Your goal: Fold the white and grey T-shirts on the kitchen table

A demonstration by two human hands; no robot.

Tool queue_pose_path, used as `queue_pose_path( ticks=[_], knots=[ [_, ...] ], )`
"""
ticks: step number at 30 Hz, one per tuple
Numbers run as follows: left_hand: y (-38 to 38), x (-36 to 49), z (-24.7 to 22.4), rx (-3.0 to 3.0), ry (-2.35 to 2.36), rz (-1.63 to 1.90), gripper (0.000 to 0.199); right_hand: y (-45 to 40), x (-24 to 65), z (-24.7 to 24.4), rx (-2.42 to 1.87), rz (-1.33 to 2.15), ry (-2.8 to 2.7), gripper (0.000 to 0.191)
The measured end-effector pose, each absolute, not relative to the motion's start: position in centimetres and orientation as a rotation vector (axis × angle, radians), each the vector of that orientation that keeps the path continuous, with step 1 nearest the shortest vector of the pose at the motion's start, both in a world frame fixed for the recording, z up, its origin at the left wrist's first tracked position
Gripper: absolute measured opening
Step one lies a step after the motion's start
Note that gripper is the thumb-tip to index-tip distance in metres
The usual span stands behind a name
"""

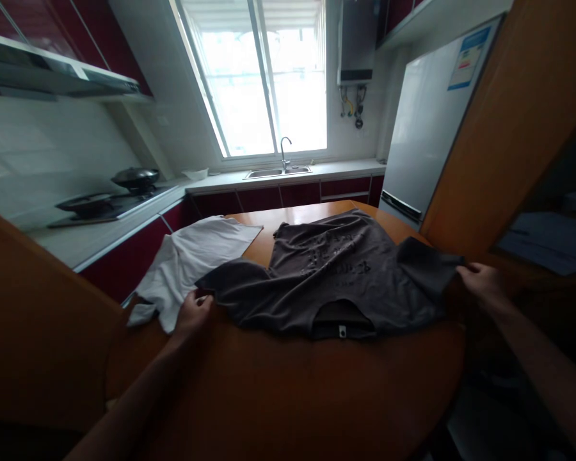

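Two hands, the left hand (195,312) and right hand (482,282), pinch the sleeve ends of a dark T-shirt (333,269), which lies spread between them on the table (288,390).

A kitchen stood behind the table (307,390).
Daylight filled the window (240,77) beyond its far edge.

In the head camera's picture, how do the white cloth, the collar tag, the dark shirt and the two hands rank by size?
1. Dark shirt
2. White cloth
3. Left hand and right hand, too alike to rank
4. Collar tag
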State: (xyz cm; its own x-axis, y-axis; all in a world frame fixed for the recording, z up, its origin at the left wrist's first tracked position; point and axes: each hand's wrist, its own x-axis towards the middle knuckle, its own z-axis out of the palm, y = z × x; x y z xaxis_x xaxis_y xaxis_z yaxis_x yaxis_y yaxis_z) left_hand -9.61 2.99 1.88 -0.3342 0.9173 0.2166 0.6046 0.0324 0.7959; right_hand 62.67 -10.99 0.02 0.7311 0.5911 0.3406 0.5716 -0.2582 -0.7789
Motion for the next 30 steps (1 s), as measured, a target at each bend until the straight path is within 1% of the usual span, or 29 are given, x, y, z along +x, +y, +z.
queue_pose_path(
  ticks=[1, 3, 5, 6, 9, 11, 14, 16, 18, 21, 24, 25, 27, 30],
  knots=[
    [2.2, -10.0, 1.6, 1.621, 2.036, 1.237, 0.051, -11.9, 62.6, -0.1, -1.985, -0.022, -0.896, 0.016],
    [0.6, -9.6, 1.5, 1.925, 2.075, 1.313, 0.061, -13.3, 61.0, 0.3, -2.081, -0.18, -0.979, 0.024],
    [-1.1, -8.0, 2.0, 2.344, 1.836, 1.24, 0.056, -14.3, 57.6, 1.2, -2.047, -0.314, -1.26, 0.035],
    [-1.7, -6.9, 2.3, 2.529, 1.626, 1.113, 0.051, -14.5, 55.5, 1.7, -1.951, -0.263, -1.444, 0.036],
    [-2.8, -3.4, 3.2, 2.786, 1.006, 0.631, 0.044, -14.8, 49.4, 2.4, -1.611, 0.171, -1.969, 0.034],
    [-2.8, -1.6, 3.4, 2.8, 0.794, 0.478, 0.04, -14.8, 46.5, 2.1, -1.495, 0.364, -2.162, 0.034],
    [-2.5, -0.5, 3.3, 2.764, 0.696, 0.517, 0.024, -15.0, 44.7, 1.9, -1.46, 0.521, -2.279, 0.016],
    [-2.7, -0.7, 3.4, 2.704, 0.689, 0.566, 0.024, -15.5, 44.7, 2.5, -1.431, 0.62, -2.276, 0.02],
    [-3.6, -1.1, 4.0, 2.643, 0.667, 0.539, 0.025, -16.4, 45.0, 3.8, -1.384, 0.751, -2.254, 0.022],
    [-5.9, -1.5, 5.7, 2.544, 0.622, 0.332, 0.026, -18.0, 45.1, 6.3, -1.367, 0.992, -2.254, 0.021],
    [-7.5, -1.5, 8.0, 2.374, 0.597, -0.003, 0.021, -19.0, 44.8, 8.0, -1.423, 1.25, -2.269, 0.016],
    [-7.5, -1.4, 8.7, 2.309, 0.585, -0.091, 0.024, -19.0, 44.8, 8.3, -1.446, 1.315, -2.269, 0.018],
    [-6.3, -1.4, 9.9, 2.225, 0.586, -0.147, 0.032, -18.2, 45.0, 8.8, -1.482, 1.335, -2.255, 0.025],
    [-1.4, -1.1, 10.7, 2.233, 0.774, 0.096, 0.035, -14.5, 46.8, 9.2, -1.511, 1.095, -2.193, 0.034]
  ],
)
